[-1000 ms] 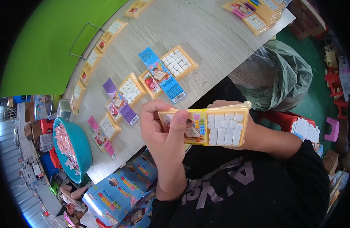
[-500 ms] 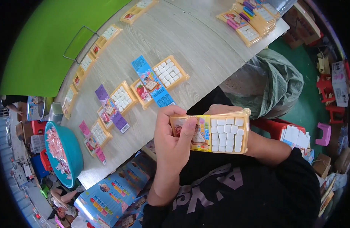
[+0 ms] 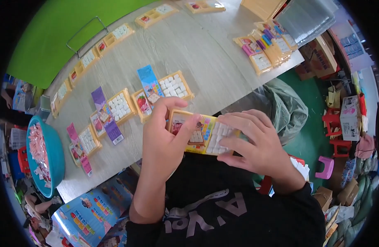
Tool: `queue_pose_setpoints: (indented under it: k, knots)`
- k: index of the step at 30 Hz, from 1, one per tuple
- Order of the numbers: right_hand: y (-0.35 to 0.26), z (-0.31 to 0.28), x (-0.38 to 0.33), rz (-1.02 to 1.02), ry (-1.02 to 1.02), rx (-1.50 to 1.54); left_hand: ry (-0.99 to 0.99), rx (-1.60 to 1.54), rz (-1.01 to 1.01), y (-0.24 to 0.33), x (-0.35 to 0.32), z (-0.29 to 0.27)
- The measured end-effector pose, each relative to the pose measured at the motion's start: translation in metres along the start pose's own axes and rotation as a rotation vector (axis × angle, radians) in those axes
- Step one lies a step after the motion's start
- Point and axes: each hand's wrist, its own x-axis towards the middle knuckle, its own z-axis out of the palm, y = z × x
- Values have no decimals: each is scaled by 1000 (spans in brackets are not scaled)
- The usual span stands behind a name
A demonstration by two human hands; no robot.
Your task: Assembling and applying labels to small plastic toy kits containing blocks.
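Between my two hands is a shallow cream plastic tray (image 3: 171,122) filled at its right end with small white pieces. A yellow printed paper band (image 3: 207,125) crosses its middle, and a picture with red fruit shows at its left end. My left hand (image 3: 162,136) grips the left end, thumb on top. The fingers of my right hand (image 3: 255,142) spread over the white pieces and hold the right end. Just beyond lie similar trays: one with a blue band (image 3: 146,79), one with a purple band (image 3: 111,129), one with a pink band (image 3: 86,164).
Several trays (image 3: 109,40) line the table's far edge. A stack of banded trays (image 3: 261,61) sits at the right corner beside clear plastic sheets (image 3: 307,20). At left stands a teal basin (image 3: 57,164) of pink packets; a blue printed box (image 3: 84,216) is below the table edge.
My right hand has come from behind the tray to its front and now covers part of the white pieces. The view has shifted, so the table things appear moved.
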Motion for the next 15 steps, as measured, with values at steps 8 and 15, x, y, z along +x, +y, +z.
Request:
queue_pose_setpoints:
  k: [8,15]
  knots:
    - [26,5,3,232,137,63,-20,214,6,14,37,7]
    - [124,2,6,634,388,-272,362,1251,257,1,24,-43]
